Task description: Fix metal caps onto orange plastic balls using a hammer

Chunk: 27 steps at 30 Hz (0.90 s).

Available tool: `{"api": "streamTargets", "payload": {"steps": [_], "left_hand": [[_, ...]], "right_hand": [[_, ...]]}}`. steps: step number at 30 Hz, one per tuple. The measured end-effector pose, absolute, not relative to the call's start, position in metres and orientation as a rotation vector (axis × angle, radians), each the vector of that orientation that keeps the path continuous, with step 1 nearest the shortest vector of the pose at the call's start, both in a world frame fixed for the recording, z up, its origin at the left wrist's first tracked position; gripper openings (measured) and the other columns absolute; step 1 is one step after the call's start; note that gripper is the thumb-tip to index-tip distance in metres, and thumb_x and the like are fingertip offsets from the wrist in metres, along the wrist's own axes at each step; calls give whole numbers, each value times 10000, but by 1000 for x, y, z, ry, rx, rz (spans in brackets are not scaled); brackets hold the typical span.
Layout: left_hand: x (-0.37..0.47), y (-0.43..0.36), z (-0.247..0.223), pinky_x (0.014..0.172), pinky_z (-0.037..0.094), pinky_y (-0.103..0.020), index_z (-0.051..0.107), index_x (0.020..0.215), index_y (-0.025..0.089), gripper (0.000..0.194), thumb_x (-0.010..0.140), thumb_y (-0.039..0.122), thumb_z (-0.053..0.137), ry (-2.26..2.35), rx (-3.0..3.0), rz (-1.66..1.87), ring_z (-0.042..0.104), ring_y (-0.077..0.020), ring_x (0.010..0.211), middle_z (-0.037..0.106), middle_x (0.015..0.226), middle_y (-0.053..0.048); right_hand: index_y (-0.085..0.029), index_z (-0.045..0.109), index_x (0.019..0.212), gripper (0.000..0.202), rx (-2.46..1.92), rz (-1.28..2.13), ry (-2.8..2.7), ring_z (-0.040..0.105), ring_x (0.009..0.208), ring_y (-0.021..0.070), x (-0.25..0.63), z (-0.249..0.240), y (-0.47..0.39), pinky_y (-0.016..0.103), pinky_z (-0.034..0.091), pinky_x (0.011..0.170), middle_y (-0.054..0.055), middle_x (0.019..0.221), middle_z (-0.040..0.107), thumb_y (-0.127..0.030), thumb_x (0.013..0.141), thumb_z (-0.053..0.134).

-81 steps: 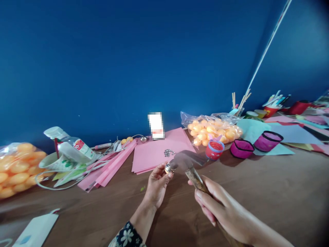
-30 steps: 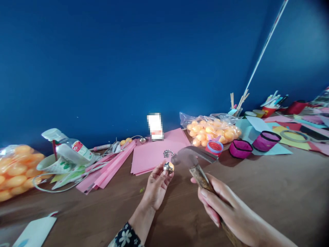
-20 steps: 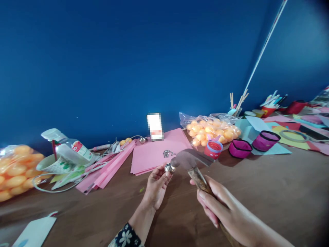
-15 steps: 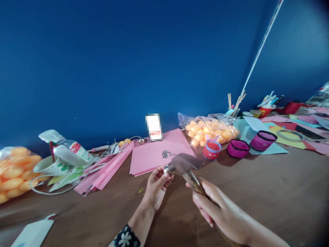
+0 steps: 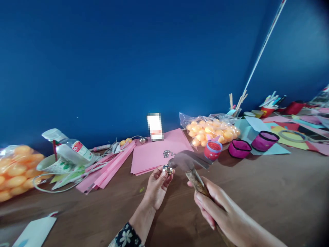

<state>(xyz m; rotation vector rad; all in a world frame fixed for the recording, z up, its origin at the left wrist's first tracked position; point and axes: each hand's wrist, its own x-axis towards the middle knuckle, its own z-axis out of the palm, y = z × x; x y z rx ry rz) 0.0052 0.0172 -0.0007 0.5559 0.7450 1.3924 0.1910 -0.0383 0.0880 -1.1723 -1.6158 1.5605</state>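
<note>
Between its thumb and fingers, my left hand [image 5: 158,188] holds a small shiny metal ball [image 5: 167,169] just in front of the pink paper. My right hand [image 5: 216,207] is closed round the wooden handle of a hammer [image 5: 195,180]. The hammer's grey metal head is blurred and lies close to the right of the ball; whether they touch I cannot tell. Behind the ball, several small silvery pieces [image 5: 168,153] lie on a stack of pink paper [image 5: 149,154].
Right of the paper are a bag of orange balls [image 5: 210,132], a red cup [image 5: 212,151] and two magenta fabric rings [image 5: 239,149]. On the left lie pink strips [image 5: 115,166], a plastic bottle [image 5: 79,150] and another bag of orange balls [image 5: 19,168].
The whole view has shifted slightly. The hammer's head sits a little farther right of the ball, and more of the ball shows between my left fingers. Both grips are unchanged.
</note>
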Motion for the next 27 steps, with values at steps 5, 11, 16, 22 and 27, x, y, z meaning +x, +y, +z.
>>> {"api": "streamTargets", "payload": {"steps": [5,11,16,22,27], "left_hand": [[4,17,-2,718,500,-193,642,802,171,165,657,217,704,740,554,1396,644,-125,791,680,825,-16],[3,19,1,700,519,-174,660,858,171,204,667,230,696,791,515,1388,647,-129,815,683,876,-17],[3,21,2,674,534,-176,668,817,158,216,624,234,728,832,447,1397,656,-143,800,696,839,-24],[4,19,5,642,542,-177,668,791,150,237,582,219,754,852,412,1397,661,-153,780,701,824,-24],[5,18,7,645,542,-183,667,788,137,241,579,216,756,858,420,1397,661,-155,774,700,816,-44]], "right_hand": [[-152,472,935,284,-1199,1519,-1650,365,450,63,192,81,-39,193,364,475,-55,579,421,-403,905,343],[-185,494,915,194,-1326,987,-2040,515,598,128,233,95,-36,245,398,594,17,710,564,-330,906,365],[-204,488,1032,187,-1533,464,-2376,578,743,205,283,92,-33,277,360,620,53,837,616,-270,861,450],[-208,523,956,131,-1651,122,-2522,584,724,198,337,65,-28,276,356,604,42,840,625,-230,834,479],[-200,513,985,163,-1696,-53,-2567,597,777,210,372,43,-18,305,406,668,43,855,627,-254,832,495]]}}
